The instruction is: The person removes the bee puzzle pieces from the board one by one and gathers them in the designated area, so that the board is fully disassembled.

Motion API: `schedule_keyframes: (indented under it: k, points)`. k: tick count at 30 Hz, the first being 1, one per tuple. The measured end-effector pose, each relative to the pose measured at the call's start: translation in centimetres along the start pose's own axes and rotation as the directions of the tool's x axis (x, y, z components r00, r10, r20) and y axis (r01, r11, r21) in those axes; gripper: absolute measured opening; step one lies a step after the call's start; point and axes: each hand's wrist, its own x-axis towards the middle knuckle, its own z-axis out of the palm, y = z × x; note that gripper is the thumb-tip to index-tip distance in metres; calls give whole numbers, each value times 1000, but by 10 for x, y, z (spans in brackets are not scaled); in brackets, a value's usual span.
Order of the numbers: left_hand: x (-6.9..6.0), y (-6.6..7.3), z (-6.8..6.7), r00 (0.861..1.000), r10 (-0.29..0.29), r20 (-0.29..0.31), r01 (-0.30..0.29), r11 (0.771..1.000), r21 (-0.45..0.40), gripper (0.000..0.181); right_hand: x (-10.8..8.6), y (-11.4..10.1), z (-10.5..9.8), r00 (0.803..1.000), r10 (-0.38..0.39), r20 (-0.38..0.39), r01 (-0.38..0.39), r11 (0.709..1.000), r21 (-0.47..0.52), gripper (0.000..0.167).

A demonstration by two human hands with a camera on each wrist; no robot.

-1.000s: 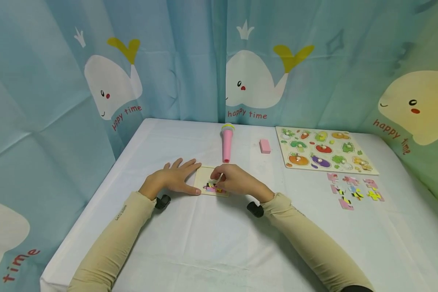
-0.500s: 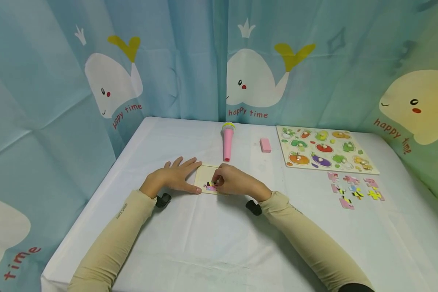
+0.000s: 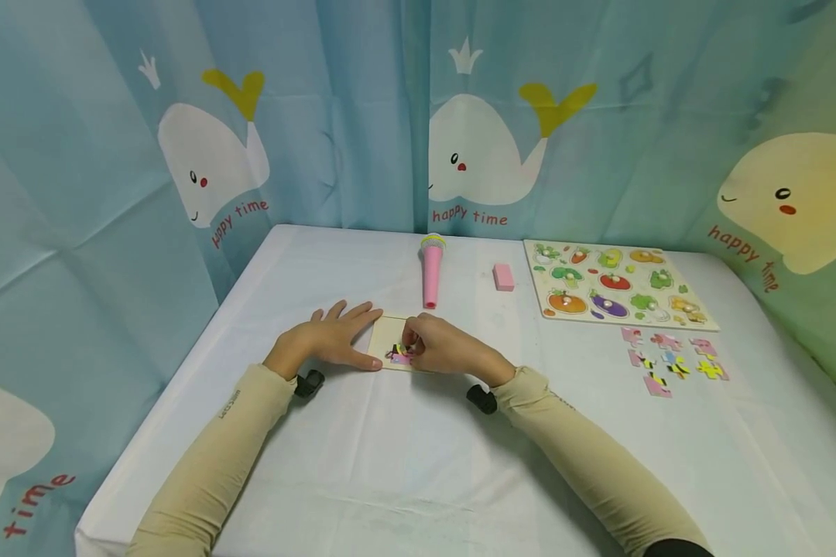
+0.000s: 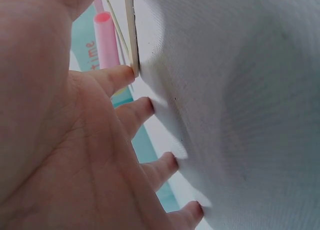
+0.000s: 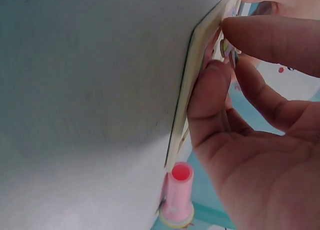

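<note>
A small pale wooden puzzle board (image 3: 383, 334) lies flat on the white cloth, with a few coloured jigsaw pieces (image 3: 399, 357) along its near side. My left hand (image 3: 330, 338) rests beside it, fingers spread, with thumb and index finger at the board's left edge. In the left wrist view, the index fingertip touches the board's edge (image 4: 131, 34). My right hand (image 3: 449, 346) is over the right part of the board. Between its thumb and fingers, the right wrist view shows a small puzzle piece (image 5: 224, 47) pinched, tilted and partly hidden.
Several loose puzzle pieces (image 3: 677, 365) lie at the right. Behind them is a vegetable peg board (image 3: 538, 298). A pink toy microphone (image 3: 431, 277) and a pink block (image 3: 504, 277) lie beyond the hands. A whale-print curtain (image 3: 362, 116) borders the table.
My right fingertips have shifted slightly over the near right part of the board, covering a yellow patch seen earlier. My left hand and the board stay in place.
</note>
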Motion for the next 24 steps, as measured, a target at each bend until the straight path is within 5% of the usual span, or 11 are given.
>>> schedule_keyframes:
  k: [24]
  points:
    - [-1, 0, 1, 1000, 2, -8, -2, 1000, -2, 108, -8, 1, -4, 997, 47, -66, -28, 964, 266, 9]
